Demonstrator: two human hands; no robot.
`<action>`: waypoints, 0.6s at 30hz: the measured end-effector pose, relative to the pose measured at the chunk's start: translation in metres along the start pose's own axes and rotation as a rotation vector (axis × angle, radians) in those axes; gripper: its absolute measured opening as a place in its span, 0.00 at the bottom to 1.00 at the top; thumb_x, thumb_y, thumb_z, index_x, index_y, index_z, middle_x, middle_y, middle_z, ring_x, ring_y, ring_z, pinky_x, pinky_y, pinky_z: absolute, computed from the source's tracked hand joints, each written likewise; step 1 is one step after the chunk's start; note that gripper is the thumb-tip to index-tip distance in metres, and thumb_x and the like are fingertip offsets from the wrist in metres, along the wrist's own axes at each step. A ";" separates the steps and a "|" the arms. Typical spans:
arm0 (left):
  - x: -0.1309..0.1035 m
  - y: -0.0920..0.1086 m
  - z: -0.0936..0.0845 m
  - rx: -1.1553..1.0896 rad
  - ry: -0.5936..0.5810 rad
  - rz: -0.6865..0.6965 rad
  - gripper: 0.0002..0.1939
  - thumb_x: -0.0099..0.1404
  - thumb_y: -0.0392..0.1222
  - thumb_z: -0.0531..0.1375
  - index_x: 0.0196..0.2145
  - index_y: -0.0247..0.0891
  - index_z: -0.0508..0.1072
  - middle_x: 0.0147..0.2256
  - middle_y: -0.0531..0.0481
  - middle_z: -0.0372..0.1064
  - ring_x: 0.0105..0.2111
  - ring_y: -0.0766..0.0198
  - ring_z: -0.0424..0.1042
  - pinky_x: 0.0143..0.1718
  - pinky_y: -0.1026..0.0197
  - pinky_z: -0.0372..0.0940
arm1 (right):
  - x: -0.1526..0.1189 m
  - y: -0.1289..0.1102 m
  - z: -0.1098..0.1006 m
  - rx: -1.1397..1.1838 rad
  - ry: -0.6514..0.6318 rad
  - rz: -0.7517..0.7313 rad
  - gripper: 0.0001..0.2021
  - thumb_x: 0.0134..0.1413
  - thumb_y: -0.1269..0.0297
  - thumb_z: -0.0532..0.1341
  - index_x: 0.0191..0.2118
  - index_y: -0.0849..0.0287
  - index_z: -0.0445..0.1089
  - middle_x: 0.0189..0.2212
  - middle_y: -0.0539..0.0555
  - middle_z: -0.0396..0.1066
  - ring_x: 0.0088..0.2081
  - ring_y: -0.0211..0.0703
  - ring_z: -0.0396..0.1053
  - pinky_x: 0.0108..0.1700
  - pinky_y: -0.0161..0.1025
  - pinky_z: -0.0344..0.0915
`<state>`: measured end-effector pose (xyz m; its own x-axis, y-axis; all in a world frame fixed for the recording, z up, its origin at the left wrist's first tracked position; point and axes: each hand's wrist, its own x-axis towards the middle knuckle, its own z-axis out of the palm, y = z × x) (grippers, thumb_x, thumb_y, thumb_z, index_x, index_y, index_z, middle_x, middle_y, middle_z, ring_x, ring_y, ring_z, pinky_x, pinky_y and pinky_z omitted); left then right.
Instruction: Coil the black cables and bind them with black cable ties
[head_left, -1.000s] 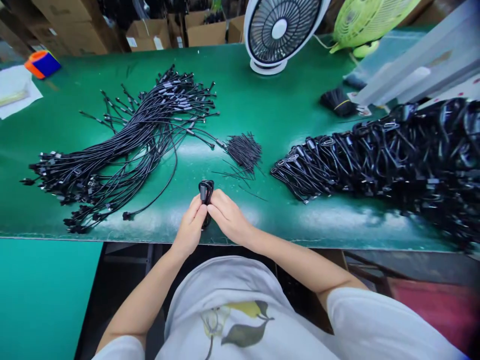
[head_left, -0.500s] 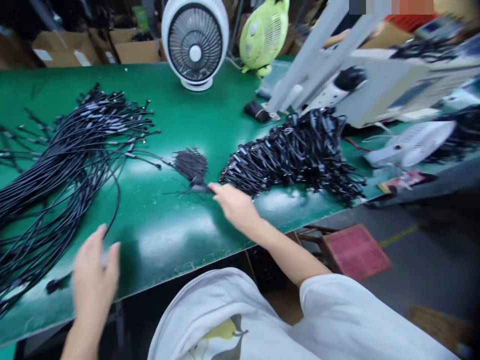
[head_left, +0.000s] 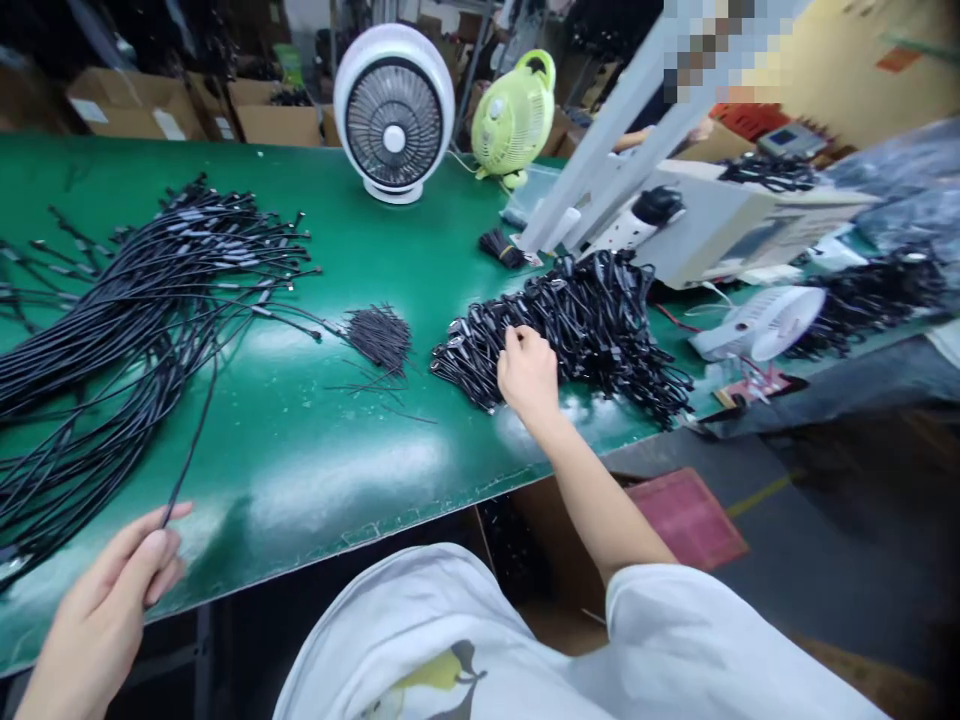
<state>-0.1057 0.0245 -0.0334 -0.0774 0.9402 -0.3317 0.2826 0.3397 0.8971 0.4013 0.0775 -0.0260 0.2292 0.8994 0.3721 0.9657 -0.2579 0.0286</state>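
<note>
At the lower left, my left hand (head_left: 124,590) pinches a black cable (head_left: 196,432) between thumb and fingers. That cable runs up into a large spread of long black cables (head_left: 142,290) with small connectors at their ends. My right hand (head_left: 529,372) lies over the front of a long pile of coiled, tied black cables (head_left: 600,320), its fingers curled in. What those fingers hold, if anything, is hidden. Between the two cable heaps sits a small stack of short thin black ties (head_left: 379,338), with a few loose ones beside it.
A white fan (head_left: 394,110) and a green fan (head_left: 514,118) stand at the back of the green table (head_left: 300,480). Grey posts (head_left: 600,130), a beige machine (head_left: 720,225) and a small white fan (head_left: 761,322) are at the right. A red stool (head_left: 686,515) stands below the edge.
My right hand has moved right, from beside the ties onto the pile of coiled cables. My left hand has moved left and down and closed on a cable. The view has shifted slightly.
</note>
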 end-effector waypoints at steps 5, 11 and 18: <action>-0.019 0.062 0.046 -0.321 -0.102 -0.029 0.23 0.58 0.57 0.65 0.44 0.39 0.73 0.20 0.61 0.47 0.18 0.74 0.44 0.21 0.66 0.45 | -0.005 -0.076 -0.040 0.376 0.137 -0.250 0.21 0.64 0.62 0.50 0.60 0.62 0.61 0.53 0.66 0.64 0.54 0.56 0.62 0.56 0.54 0.61; -0.021 0.097 0.049 -0.443 -0.131 0.066 0.21 0.60 0.52 0.65 0.44 0.35 0.69 0.21 0.63 0.46 0.17 0.76 0.43 0.20 0.68 0.45 | 0.005 -0.283 -0.026 0.723 -0.335 -0.959 0.27 0.65 0.61 0.54 0.67 0.54 0.50 0.60 0.60 0.57 0.55 0.44 0.64 0.51 0.39 0.67; -0.020 0.104 -0.018 -0.553 -0.024 0.129 0.15 0.62 0.47 0.64 0.40 0.33 0.73 0.21 0.62 0.42 0.17 0.77 0.39 0.18 0.71 0.45 | 0.119 -0.377 -0.018 0.467 -0.364 -0.838 0.13 0.67 0.62 0.51 0.45 0.63 0.70 0.40 0.60 0.69 0.41 0.44 0.69 0.43 0.38 0.64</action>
<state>-0.0922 0.0415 0.0714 -0.0521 0.9763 -0.2102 -0.2551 0.1905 0.9480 0.0622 0.2750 0.0241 -0.5933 0.7996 0.0923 0.7653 0.5959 -0.2431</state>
